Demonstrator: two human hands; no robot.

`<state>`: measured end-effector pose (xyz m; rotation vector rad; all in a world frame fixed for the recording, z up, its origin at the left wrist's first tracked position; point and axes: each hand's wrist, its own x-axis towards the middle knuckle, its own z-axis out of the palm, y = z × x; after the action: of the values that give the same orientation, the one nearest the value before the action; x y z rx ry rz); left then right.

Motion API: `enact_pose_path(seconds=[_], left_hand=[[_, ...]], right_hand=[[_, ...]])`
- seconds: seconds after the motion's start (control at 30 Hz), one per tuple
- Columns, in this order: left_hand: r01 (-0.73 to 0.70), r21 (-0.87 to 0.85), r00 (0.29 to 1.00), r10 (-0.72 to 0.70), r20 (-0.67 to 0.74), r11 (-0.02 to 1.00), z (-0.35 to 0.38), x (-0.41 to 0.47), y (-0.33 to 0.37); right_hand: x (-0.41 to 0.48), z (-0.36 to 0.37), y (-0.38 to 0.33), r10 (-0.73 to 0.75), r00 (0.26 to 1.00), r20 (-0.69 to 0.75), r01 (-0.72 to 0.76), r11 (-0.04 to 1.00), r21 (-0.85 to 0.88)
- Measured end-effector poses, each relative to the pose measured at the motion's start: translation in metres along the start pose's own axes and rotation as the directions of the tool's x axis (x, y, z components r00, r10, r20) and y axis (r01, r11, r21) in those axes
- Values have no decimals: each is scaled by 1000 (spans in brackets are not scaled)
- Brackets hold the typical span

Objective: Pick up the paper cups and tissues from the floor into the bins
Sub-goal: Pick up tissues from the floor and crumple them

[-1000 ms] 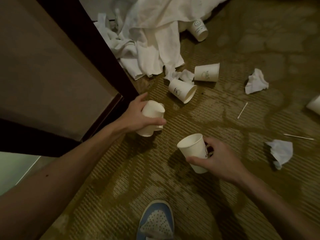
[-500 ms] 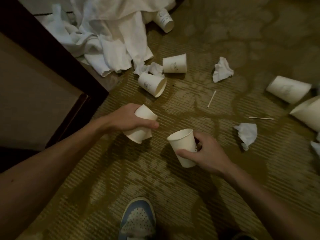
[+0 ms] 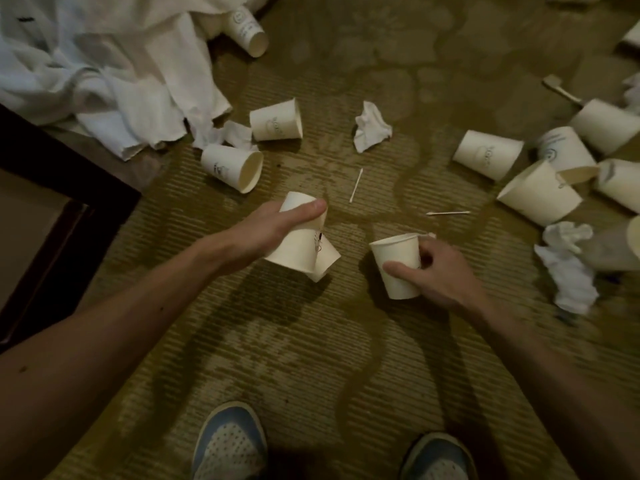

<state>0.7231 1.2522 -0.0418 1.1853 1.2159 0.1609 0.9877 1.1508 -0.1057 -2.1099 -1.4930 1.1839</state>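
Held a pair of paper cups in curled left hand fingers and gripped one upright cup in right hand, both just nearside of the cotton swab; needed gentle nesting to free a hand.

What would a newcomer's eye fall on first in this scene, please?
Two bare hands at the centre: the left hand grips a pair of white paper cups, and the right hand holds a single white paper cup. Around them the olive patterned carpet is littered: a cluster of tipped white paper cups at the right edge, a crumpled white tissue beyond the hands, and a heap of white cloth at upper left.
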Motion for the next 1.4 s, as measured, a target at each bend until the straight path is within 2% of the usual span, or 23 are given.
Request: enact_pose_path(seconds=[0.1, 0.17, 0.2, 0.27, 0.3, 0.43, 0.53, 0.7, 0.87, 0.97, 1.03, 1.13, 1.23, 1.4], left_hand=[[69, -94, 998, -70, -10, 993, 9, 7, 1], [102, -165, 995, -101, 18, 981, 15, 11, -3], [114, -204, 993, -109, 34, 972, 20, 11, -6], [136, -279, 991, -124, 57, 951, 27, 13, -8], [143, -313, 989, -127, 70, 939, 30, 14, -8], [155, -460, 986, -108, 128, 874, 37, 20, 8], [122, -461, 988, -62, 142, 879, 40, 19, 32], [55, -527, 993, 6, 115, 848, 43, -17, 98], [31, -536, 994, 28, 102, 843, 49, -104, 193], [57, -521, 992, 10, 126, 852, 58, -177, 271], [83, -530, 991, -11, 137, 844, 63, -230, 335], [100, -543, 989, -21, 149, 834, 69, -302, 436], [84, -481, 982, 10, 189, 872, 71, -363, 532], [-94, -316, 941, 187, 281, 944, 63, -448, 662]], right_hand=[[-5, 1, 0, 15, 1000, -26, -12, 994, 107], [-7, 1, -1, 97, 995, -15, -87, 942, 324], [-9, 2, -4, 144, 989, 22, -137, 867, 479], [-14, 2, -10, 194, 969, 151, -240, 622, 745], [-15, 2, -13, 194, 959, 209, -280, 501, 819], [-17, -6, -28, 172, 933, 317, -352, 239, 905], [-24, -24, -43, 150, 926, 345, -354, 38, 934], [-59, -82, -90, 227, 901, 370, -341, -160, 927], [-128, -166, -167, 308, 898, 313, -283, -140, 949], [-189, -237, -226, 300, 906, 299, -268, -140, 953], [-233, -292, -270, 301, 915, 268, -248, -103, 963], [-295, -378, -339, 310, 932, 190, -197, -9, 980], [-348, -455, -398, 321, 943, 89, -131, 111, 985], [-421, -544, -486, 279, 955, -102, 16, 293, 956]])
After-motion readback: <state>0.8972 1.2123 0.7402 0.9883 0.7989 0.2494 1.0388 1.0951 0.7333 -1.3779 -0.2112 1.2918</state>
